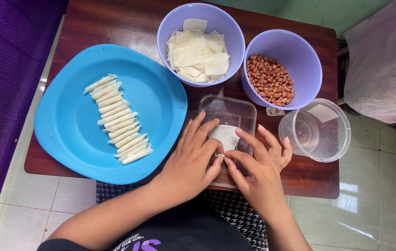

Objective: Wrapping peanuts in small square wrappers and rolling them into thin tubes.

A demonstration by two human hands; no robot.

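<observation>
A small white wrapper sheet (226, 135) lies on a clear plastic lid (228, 110) near the table's front edge. My left hand (192, 160) and my right hand (259, 165) both press on the sheet's near edge, thumbs meeting at its bottom and fingers curled over it. What lies under the fingers is hidden. To the left, a blue plate (74, 139) carries a row of several thin white rolled wrappers (118, 120).
A purple bowl of square white wrappers (199, 51) and a purple bowl of peanuts (271, 79) stand at the back of the brown table (114, 23). A clear empty plastic tub (316, 130) sits at right. A purple cushion lies left, tiled floor below.
</observation>
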